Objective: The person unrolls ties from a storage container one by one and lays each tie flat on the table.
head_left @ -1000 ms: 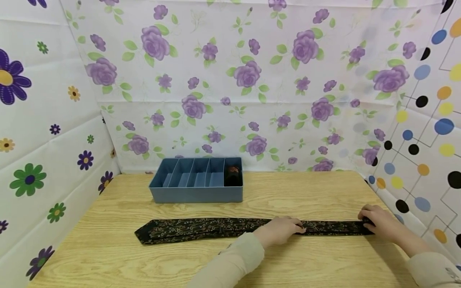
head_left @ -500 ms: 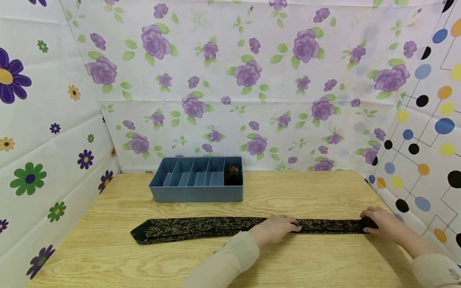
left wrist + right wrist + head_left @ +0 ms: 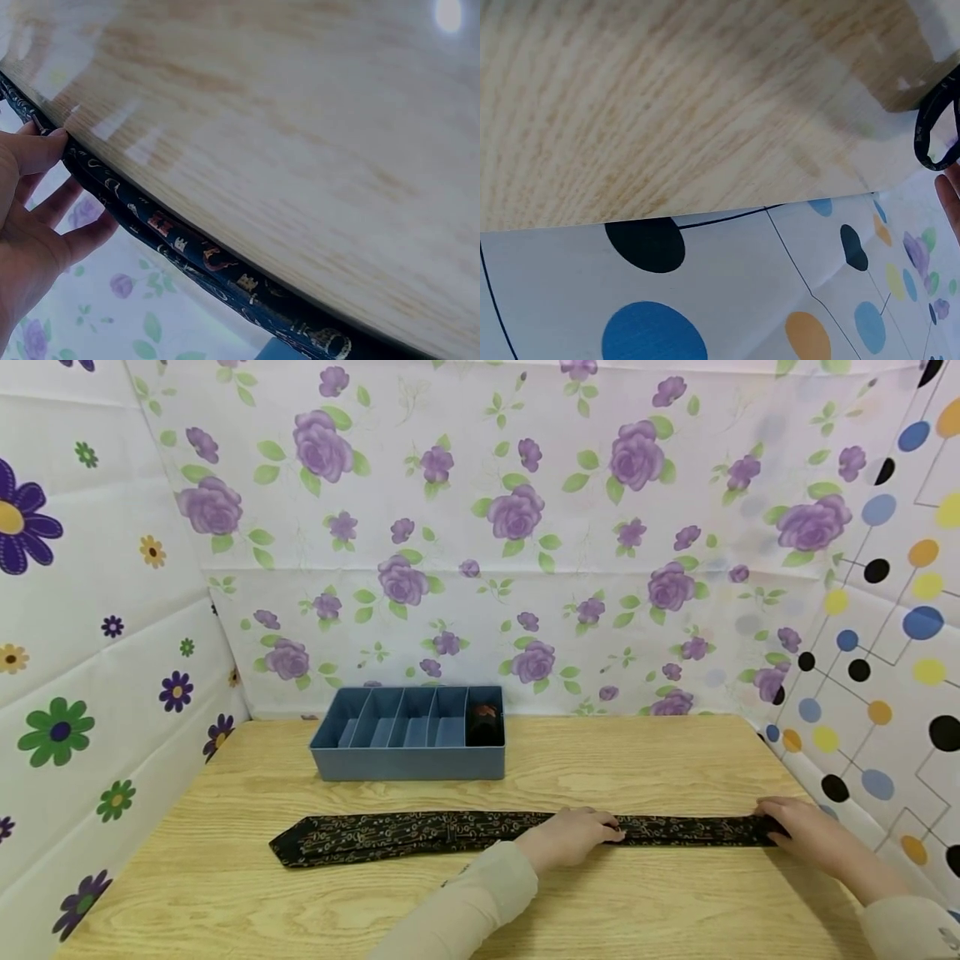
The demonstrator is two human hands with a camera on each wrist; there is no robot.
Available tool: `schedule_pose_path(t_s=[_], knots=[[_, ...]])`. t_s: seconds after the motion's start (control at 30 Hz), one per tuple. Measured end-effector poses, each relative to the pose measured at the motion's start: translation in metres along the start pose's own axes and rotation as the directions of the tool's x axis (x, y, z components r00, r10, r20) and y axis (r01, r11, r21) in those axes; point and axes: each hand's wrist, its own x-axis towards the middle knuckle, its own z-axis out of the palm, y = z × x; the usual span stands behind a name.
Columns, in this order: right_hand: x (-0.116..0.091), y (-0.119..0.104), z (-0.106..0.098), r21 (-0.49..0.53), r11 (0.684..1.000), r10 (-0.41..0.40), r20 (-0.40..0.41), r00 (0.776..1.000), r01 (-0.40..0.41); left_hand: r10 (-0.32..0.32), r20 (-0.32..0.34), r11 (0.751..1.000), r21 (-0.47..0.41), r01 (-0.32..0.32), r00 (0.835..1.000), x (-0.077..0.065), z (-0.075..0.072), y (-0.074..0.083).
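Observation:
A dark patterned necktie (image 3: 375, 839) lies stretched across the table, its wide pointed end at the left. My left hand (image 3: 566, 837) pinches the narrower part by its edges; in the left wrist view, the thumb and fingers of that hand (image 3: 34, 225) lie on opposite sides of the tie (image 3: 187, 244). At the narrow right end, my right hand (image 3: 813, 839) holds the curled-over tip, partly covered by the fingers. The right wrist view has this loop of the tie (image 3: 932, 124) at its right edge, with fingertips (image 3: 949, 199) of the right hand beside it.
Behind the tie stands a blue-grey divided box (image 3: 408, 764). A dark rolled item (image 3: 485, 727) with a reddish pattern sits in its rightmost compartment. Patterned cloth walls (image 3: 517, 610) enclose the wooden table (image 3: 637, 768) at the back and sides.
The tie and my left hand have shifted slightly left. My right hand has dipped a little lower and stays at the curled narrow end. The box has not moved.

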Motion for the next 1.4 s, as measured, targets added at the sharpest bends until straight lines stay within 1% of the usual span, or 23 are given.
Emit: schedule_pose_path(t_s=[0.13, 0.23, 0.4, 0.5, 0.57, 0.67, 0.73, 0.77, 0.83, 0.9, 0.97, 1.0, 1.03, 1.07, 1.1, 1.17, 1.23, 1.33, 1.4], knots=[[-0.002, 0.0, 0.002, -0.027, 1.0, 0.002, -0.023, 1.0, -0.003, 0.004, 0.0, 1.0, 0.002, -0.004, 1.0, 0.0, 0.002, -0.001], [-0.005, 0.0, 0.005, -0.032, 0.999, 0.019, -0.033, 0.999, -0.02, 0.002, -0.007, 1.0, 0.003, -0.002, 1.0, 0.0, 0.002, 0.0], [-0.008, 0.002, 0.008, -0.04, 0.997, 0.068, 0.028, 0.997, -0.067, 0.003, -0.005, 0.999, 0.033, -0.003, 1.0, 0.0, 0.003, 0.001], [-0.01, 0.005, 0.01, -0.04, 0.996, 0.083, 0.051, 0.995, -0.081, 0.011, 0.011, 0.999, 0.045, -0.011, 1.0, -0.002, 0.004, 0.001], [-0.012, 0.006, 0.011, -0.036, 0.996, 0.088, 0.05, 0.995, -0.086, 0.006, 0.029, 0.999, 0.039, -0.007, 1.0, -0.003, 0.005, 0.002], [-0.013, 0.006, 0.013, -0.023, 0.993, 0.114, 0.09, 0.989, -0.113, -0.012, 0.059, 1.0, 0.007, 0.012, 0.998, -0.005, 0.006, 0.002], [-0.014, 0.007, 0.016, 0.024, 0.988, 0.147, 0.133, 0.98, -0.151, -0.025, 0.08, 1.0, -0.008, 0.026, 0.996, -0.006, 0.007, 0.002], [-0.015, 0.008, 0.018, 0.061, 0.982, 0.167, 0.165, 0.972, -0.179, -0.031, 0.09, 0.999, -0.01, 0.032, 0.995, -0.007, 0.008, 0.003], [-0.017, 0.01, 0.023, 0.176, 0.952, 0.207, 0.241, 0.948, -0.252, -0.036, 0.106, 0.999, -0.014, 0.037, 0.994, -0.008, 0.008, 0.003], [-0.018, 0.011, 0.026, 0.301, 0.899, 0.229, 0.295, 0.928, -0.317, -0.04, 0.121, 0.999, -0.011, 0.042, 0.992, -0.01, 0.008, 0.004], [-0.02, 0.011, 0.027, 0.407, 0.837, 0.24, 0.329, 0.914, -0.366, -0.04, 0.13, 0.999, -0.011, 0.041, 0.991, -0.011, 0.007, 0.004], [-0.02, 0.01, 0.027, 0.448, 0.808, 0.243, 0.338, 0.909, -0.382, -0.037, 0.134, 0.999, -0.016, 0.039, 0.99, -0.012, 0.007, 0.004], [-0.02, 0.009, 0.027, 0.477, 0.788, 0.243, 0.34, 0.908, -0.389, -0.034, 0.139, 0.999, -0.025, 0.038, 0.99, -0.013, 0.006, 0.004], [-0.02, 0.009, 0.028, 0.497, 0.774, 0.242, 0.34, 0.909, -0.392, -0.031, 0.143, 0.999, -0.035, 0.036, 0.989, -0.014, 0.006, 0.004], [-0.02, 0.008, 0.028, 0.508, 0.764, 0.246, 0.342, 0.907, -0.399, -0.028, 0.148, 0.998, -0.045, 0.035, 0.989, -0.015, 0.005, 0.003], [-0.02, 0.008, 0.03, 0.513, 0.758, 0.252, 0.34, 0.906, -0.403, -0.025, 0.157, 0.997, -0.066, 0.035, 0.987, -0.016, 0.004, 0.003], [-0.02, 0.008, 0.032, 0.511, 0.76, 0.256, 0.333, 0.907, -0.402, -0.021, 0.163, 0.996, -0.083, 0.035, 0.986, -0.018, 0.004, 0.002], [-0.02, 0.008, 0.034, 0.5, 0.776, 0.257, 0.306, 0.917, -0.384, -0.02, 0.165, 0.996, -0.085, 0.035, 0.986, -0.019, 0.004, 0.001], [-0.02, 0.008, 0.036, 0.506, 0.774, 0.256, 0.301, 0.919, -0.382, -0.022, 0.167, 0.996, -0.086, 0.037, 0.986, -0.019, 0.005, 0.001]])
